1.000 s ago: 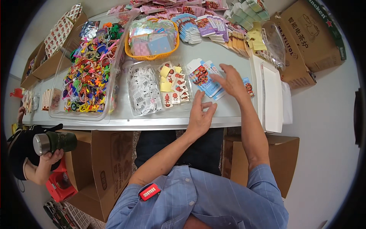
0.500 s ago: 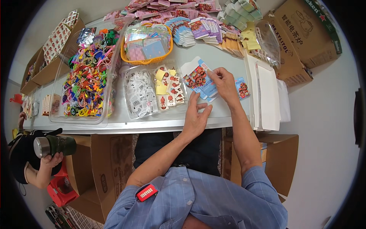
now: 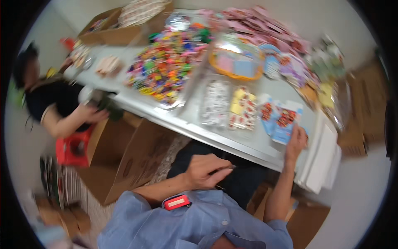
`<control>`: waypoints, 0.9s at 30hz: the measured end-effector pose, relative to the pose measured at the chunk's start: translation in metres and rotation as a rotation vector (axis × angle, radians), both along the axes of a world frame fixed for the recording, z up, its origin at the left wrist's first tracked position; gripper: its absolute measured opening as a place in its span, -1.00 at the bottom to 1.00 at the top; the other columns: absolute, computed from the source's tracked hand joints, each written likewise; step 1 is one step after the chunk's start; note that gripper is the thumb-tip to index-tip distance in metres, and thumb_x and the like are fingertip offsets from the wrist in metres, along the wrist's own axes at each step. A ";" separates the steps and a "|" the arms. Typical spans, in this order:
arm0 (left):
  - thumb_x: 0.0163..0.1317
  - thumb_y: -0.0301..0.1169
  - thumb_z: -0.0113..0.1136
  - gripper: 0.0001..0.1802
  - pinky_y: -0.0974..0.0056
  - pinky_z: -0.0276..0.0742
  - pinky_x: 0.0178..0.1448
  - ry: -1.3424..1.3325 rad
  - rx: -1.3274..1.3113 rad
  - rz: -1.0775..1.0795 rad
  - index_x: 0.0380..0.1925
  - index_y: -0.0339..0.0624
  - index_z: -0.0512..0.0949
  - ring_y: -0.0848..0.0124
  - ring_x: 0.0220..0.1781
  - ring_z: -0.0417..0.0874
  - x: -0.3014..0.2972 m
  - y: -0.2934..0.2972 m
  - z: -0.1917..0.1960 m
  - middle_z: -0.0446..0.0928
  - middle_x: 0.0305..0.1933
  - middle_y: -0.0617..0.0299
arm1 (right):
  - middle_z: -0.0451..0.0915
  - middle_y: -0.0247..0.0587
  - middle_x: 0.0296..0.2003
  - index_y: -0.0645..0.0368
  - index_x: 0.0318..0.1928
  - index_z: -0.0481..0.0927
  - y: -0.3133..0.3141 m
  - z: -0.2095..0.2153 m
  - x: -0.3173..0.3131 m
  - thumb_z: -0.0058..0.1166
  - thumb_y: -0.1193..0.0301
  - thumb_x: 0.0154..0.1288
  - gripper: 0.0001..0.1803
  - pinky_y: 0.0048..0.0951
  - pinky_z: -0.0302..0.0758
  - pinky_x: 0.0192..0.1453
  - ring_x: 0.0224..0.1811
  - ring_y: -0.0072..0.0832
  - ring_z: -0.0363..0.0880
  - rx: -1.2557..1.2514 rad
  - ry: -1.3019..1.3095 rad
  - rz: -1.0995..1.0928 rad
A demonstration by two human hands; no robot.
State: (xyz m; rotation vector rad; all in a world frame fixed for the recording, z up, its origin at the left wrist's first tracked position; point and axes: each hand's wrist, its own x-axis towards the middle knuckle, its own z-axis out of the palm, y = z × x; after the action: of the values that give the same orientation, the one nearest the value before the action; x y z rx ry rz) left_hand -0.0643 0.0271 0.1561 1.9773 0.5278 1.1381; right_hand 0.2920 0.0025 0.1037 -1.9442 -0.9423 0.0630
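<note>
My right hand (image 3: pixel 296 143) grips the lower right edge of a flat blue printed card box (image 3: pixel 286 124) at the right of the table. A second blue card box (image 3: pixel 267 111) lies just left of it, partly overlapped. My left hand (image 3: pixel 206 171) is off the table, over my lap, with its fingers curled and pinched together. A small dark spot shows at its fingertips, too blurred to name. Near the boxes, a clear tray holds small white packets (image 3: pixel 215 103) and cards with red figures (image 3: pixel 243 110), with yellow paper among them.
A large clear tray of colourful trinkets (image 3: pixel 168 66) and an orange basket (image 3: pixel 236 76) stand farther back. Pink packs (image 3: pixel 265 31) pile up behind. White card (image 3: pixel 317 153) stands at the right. Left, another person's hand (image 3: pixel 89 113) holds a dark green flask (image 3: pixel 108 107) above a cardboard box (image 3: pixel 128 159).
The view has swung left and blurred. My left hand has come back from the boxes to my lap and closed. My right hand stays at the blue boxes, now gripping a lower edge.
</note>
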 end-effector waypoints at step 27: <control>0.34 -0.40 0.36 -0.56 0.25 0.70 0.11 -0.099 -0.137 1.071 0.13 -0.44 0.55 0.31 0.03 0.67 -0.183 0.108 -0.006 0.60 0.16 -0.03 | 0.65 -0.11 -0.17 0.23 -0.06 0.63 -0.052 0.048 -0.102 0.31 0.54 0.24 -0.74 -0.34 0.61 -0.12 -0.19 -0.23 0.68 0.208 0.120 0.367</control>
State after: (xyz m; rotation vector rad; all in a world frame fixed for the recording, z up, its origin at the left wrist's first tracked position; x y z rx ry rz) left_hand -0.2471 0.1350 0.1499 1.4640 1.6665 1.7228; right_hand 0.1903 -0.0497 0.1521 -1.5429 -1.1662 0.2795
